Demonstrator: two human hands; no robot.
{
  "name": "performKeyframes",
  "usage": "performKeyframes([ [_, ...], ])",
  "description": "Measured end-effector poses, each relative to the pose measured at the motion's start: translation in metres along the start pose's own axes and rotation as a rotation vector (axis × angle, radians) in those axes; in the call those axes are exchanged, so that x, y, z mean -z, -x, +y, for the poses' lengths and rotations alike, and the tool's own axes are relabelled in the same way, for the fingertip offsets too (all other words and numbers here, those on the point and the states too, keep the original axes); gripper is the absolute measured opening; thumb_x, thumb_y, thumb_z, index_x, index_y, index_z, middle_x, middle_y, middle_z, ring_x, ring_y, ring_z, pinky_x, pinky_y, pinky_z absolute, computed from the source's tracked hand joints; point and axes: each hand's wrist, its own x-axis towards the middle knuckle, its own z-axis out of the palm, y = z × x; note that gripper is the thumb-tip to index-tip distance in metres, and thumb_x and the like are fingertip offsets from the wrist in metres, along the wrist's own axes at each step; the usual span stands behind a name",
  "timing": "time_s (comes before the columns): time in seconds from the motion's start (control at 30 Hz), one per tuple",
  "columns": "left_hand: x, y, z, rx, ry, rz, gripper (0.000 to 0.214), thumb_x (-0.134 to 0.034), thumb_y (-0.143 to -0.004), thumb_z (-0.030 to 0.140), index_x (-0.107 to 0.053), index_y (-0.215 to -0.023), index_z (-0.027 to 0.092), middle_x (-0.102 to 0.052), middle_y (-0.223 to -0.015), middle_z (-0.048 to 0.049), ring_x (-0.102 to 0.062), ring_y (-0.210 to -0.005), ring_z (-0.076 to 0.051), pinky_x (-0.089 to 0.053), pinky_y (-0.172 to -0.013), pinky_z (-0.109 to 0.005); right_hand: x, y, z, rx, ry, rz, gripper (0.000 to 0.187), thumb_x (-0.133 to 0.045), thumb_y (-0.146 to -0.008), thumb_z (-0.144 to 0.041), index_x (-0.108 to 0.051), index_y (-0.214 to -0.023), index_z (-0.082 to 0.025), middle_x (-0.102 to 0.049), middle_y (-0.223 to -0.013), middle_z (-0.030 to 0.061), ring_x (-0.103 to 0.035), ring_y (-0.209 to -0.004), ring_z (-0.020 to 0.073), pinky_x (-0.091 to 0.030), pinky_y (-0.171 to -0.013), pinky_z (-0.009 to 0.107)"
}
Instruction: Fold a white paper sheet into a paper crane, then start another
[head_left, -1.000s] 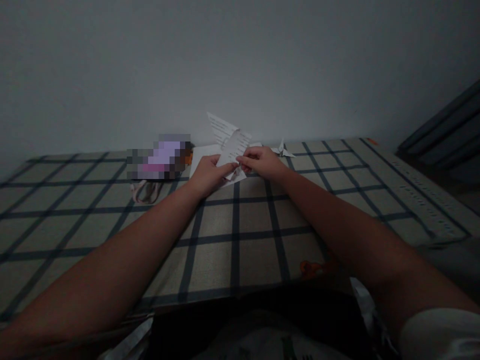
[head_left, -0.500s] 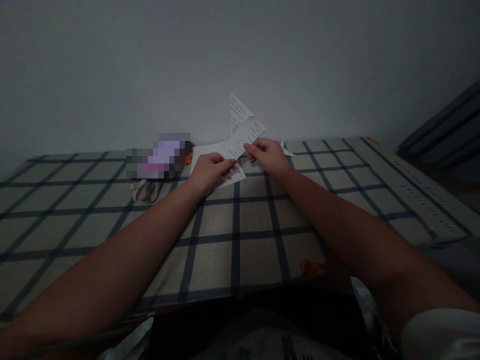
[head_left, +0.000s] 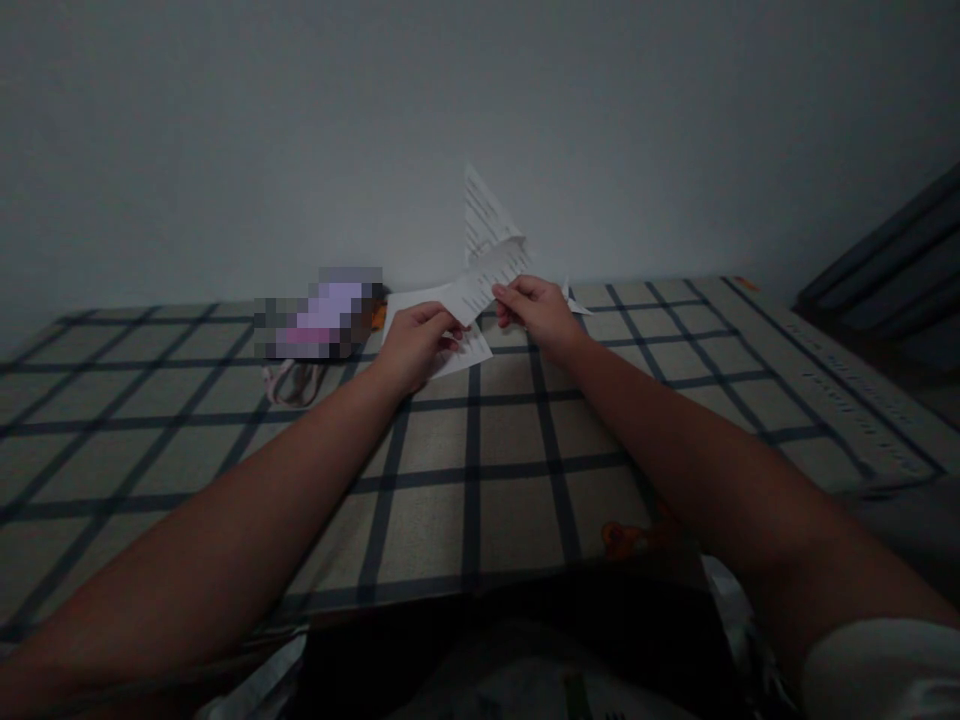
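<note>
Both my hands hold one partly folded sheet of printed paper [head_left: 491,275] above the far half of the table. My left hand [head_left: 421,340] pinches its lower left edge. Fingers of my right hand [head_left: 536,308] grip its lower right edge between thumb and forefinger. A pointed flap of the sheet stands up at the top, with lines of print on it. Beneath my left hand, more white paper [head_left: 474,350] lies flat on the cloth, partly covered by the hand. To the right of my right hand sits a small folded white paper piece [head_left: 574,302].
A checked tablecloth [head_left: 510,420] covers the table, which meets a plain wall [head_left: 225,150]. At the left lies a blurred purple object [head_left: 322,315] with a pale looped strap [head_left: 294,384]. Something orange [head_left: 619,538] shows by the near edge.
The held sheet's upright flap has risen slightly and shifted a little right. Its middle part has curled more between my hands. Both hands have stayed nearly in place.
</note>
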Motion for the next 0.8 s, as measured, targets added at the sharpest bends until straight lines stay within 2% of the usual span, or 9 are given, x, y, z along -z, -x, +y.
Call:
performKeyframes([
  [0.1, 0.001, -0.003, 0.002, 0.007, 0.139, 0.018, 0.017, -0.068, -0.066, 0.028, -0.074, -0.075, 0.016, -0.069, -0.078, -0.0039, -0.061, -0.068, -0.015, -0.048, -0.052, -0.023, 0.000, 0.001, -0.001, -0.017, 0.027, -0.044, 0.030, -0.071, -0.086, -0.037, -0.056, -0.068, -0.018, -0.063, -0.064, -0.0017, -0.057, -0.057, 0.0076, -0.048, -0.058, 0.020],
  [0.2, 0.000, -0.003, 0.005, 0.034, 0.226, 0.021, 0.025, -0.066, -0.072, 0.041, -0.071, -0.078, 0.018, -0.070, -0.083, -0.0060, -0.063, -0.074, -0.017, -0.050, -0.057, -0.025, 0.000, 0.003, -0.003, -0.060, 0.064, -0.161, 0.020, -0.066, -0.086, -0.023, -0.057, -0.069, -0.017, -0.063, -0.063, -0.0014, -0.058, -0.058, 0.0088, -0.049, -0.059, 0.022],
  [0.3, -0.002, -0.001, 0.006, 0.030, 0.162, 0.058, 0.029, -0.073, -0.072, 0.047, -0.065, -0.075, 0.019, -0.065, -0.075, -0.0027, -0.059, -0.068, -0.015, -0.050, -0.057, -0.025, -0.001, 0.004, -0.004, -0.071, 0.094, -0.256, 0.014, -0.060, -0.084, -0.015, -0.059, -0.070, -0.016, -0.062, -0.063, -0.0015, -0.058, -0.059, 0.0096, -0.049, -0.060, 0.023],
  [0.37, -0.003, 0.000, 0.006, -0.006, 0.096, 0.063, 0.033, -0.079, -0.069, 0.048, -0.063, -0.072, 0.018, -0.062, -0.071, -0.0009, -0.057, -0.064, -0.013, -0.049, -0.057, -0.025, -0.003, 0.003, -0.002, -0.071, 0.102, -0.256, 0.014, -0.058, -0.085, -0.014, -0.056, -0.071, -0.017, -0.061, -0.064, -0.0019, -0.057, -0.059, 0.0096, -0.049, -0.060, 0.023],
  [0.47, -0.004, 0.002, 0.005, -0.079, -0.003, 0.064, 0.040, -0.079, -0.071, 0.053, -0.064, -0.069, 0.017, -0.062, -0.068, -0.0014, -0.057, -0.062, -0.012, -0.050, -0.058, -0.024, -0.002, -0.002, 0.003, -0.060, 0.128, -0.113, 0.016, -0.062, -0.086, -0.021, -0.048, -0.077, -0.021, -0.054, -0.063, -0.0054, -0.053, -0.056, 0.0089, -0.044, -0.054, 0.022],
  [0.53, -0.003, 0.002, 0.003, -0.109, -0.081, 0.081, 0.041, -0.080, -0.070, 0.055, -0.066, -0.067, 0.016, -0.064, -0.069, -0.0022, -0.060, -0.063, -0.013, -0.052, -0.062, -0.026, 0.000, -0.005, 0.007, 0.002, 0.173, 0.018, 0.026, -0.069, -0.084, -0.030, -0.044, -0.079, -0.023, -0.049, -0.064, -0.0073, -0.048, -0.056, 0.0088, -0.038, -0.050, 0.020],
  [0.6, -0.001, 0.002, 0.001, -0.129, -0.157, 0.096, 0.040, -0.082, -0.069, 0.052, -0.067, -0.066, 0.016, -0.067, -0.069, -0.0029, -0.063, -0.065, -0.014, -0.055, -0.065, -0.027, 0.001, -0.005, 0.007, 0.068, 0.228, 0.046, 0.036, -0.071, -0.084, -0.043, -0.042, -0.077, -0.024, -0.047, -0.065, -0.0067, -0.047, -0.058, 0.0092, -0.036, -0.051, 0.021],
  [0.7, 0.001, 0.004, -0.002, -0.156, -0.223, 0.085, 0.036, -0.084, -0.069, 0.049, -0.071, -0.072, 0.015, -0.072, -0.072, -0.0050, -0.067, -0.066, -0.017, -0.056, -0.069, -0.029, 0.000, 0.000, 0.001, 0.130, 0.240, 0.015, 0.044, -0.063, -0.086, -0.062, -0.047, -0.077, -0.023, -0.046, -0.065, -0.0052, -0.045, -0.059, 0.0102, -0.035, -0.054, 0.024],
  [0.8, 0.000, 0.008, 0.001, -0.193, -0.283, 0.026, 0.036, -0.083, -0.071, 0.047, -0.076, -0.082, 0.014, -0.076, -0.078, -0.0073, -0.070, -0.070, -0.019, -0.058, -0.074, -0.032, -0.005, 0.007, -0.009, 0.151, 0.252, 0.035, 0.051, -0.061, -0.083, -0.071, -0.049, -0.078, -0.023, -0.048, -0.067, -0.0039, -0.045, -0.061, 0.0106, -0.036, -0.056, 0.025],
])
